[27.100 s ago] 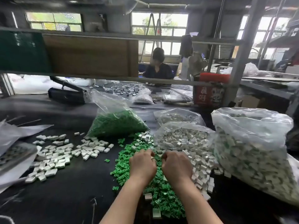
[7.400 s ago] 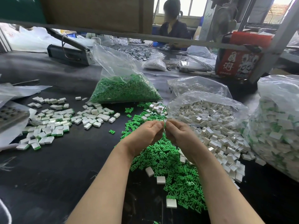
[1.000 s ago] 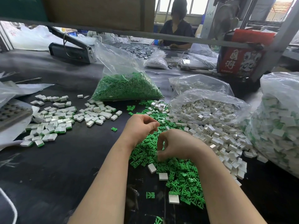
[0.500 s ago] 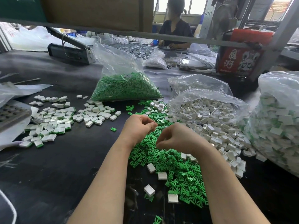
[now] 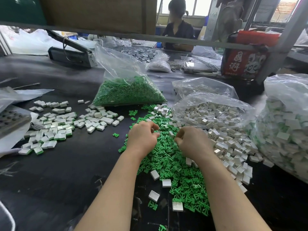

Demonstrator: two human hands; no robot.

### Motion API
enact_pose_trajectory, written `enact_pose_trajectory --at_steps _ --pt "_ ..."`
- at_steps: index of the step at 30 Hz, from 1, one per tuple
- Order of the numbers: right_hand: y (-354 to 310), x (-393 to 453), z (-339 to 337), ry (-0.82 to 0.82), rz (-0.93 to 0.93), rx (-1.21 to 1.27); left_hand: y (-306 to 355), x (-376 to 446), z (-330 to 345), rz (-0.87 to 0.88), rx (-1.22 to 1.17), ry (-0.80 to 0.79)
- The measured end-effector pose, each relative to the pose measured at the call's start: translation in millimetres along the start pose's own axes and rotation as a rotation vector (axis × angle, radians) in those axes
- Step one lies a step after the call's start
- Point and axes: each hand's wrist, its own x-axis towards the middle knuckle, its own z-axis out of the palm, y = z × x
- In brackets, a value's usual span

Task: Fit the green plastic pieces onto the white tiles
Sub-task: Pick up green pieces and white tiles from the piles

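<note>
Hands [image 5: 166, 139] curled over green pcs [image 5: 168, 162], contents unclear.

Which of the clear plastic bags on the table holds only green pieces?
The bag of green pieces, straight beyond the left hand. The bags to its right show white tiles; the far-right one mixes white and green.

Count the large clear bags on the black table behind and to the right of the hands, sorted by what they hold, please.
Bag of green pieces: 1
Bag of plain white tiles: 1
Bag of white tiles with green: 1
Bag with unclear contents: 1
Total: 4 bags
</note>
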Motion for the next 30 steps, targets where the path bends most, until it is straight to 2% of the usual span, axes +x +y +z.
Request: enact_pose_trajectory --at_steps 3,5,8,11,13,17,22,24,28,30 --pt "8 2 -2 0.172 0.1 -0.084 2 2 8 0.074 0.104 -0.038" --pt "13 2 -3 0.146 0.192 -0.23 4 1 14 0.146 0.141 -0.103" --pt "15 1 2 0.029 0.299 -0.252 6 -1 24 0.204 0.158 -0.228" --pt "16 3 5 0.062 0.25 -0.208 7 -3 29 0.22 0.21 -0.306" --pt "16 4 6 0.108 0.178 -0.229 8 -4 28 0.213 0.173 -0.255" --pt "16 6 10 0.172 0.088 -0.175 12 -5 25 0.223 0.168 -0.04" --pt "14 4 8 0.308 0.003 -0.064 14 -7 29 0.206 0.224 0.068" --pt "13 5 7 0.326 -0.032 0.08 16 -6 30 0.204 0.121 0.107" --pt "5 4 6 0.424 -0.195 0.257 26 -3 21 0.079 -0.53 -0.046" --pt "0 3 6 0.465 -0.271 0.303 27 -3 20 0.022 -0.648 -0.064"
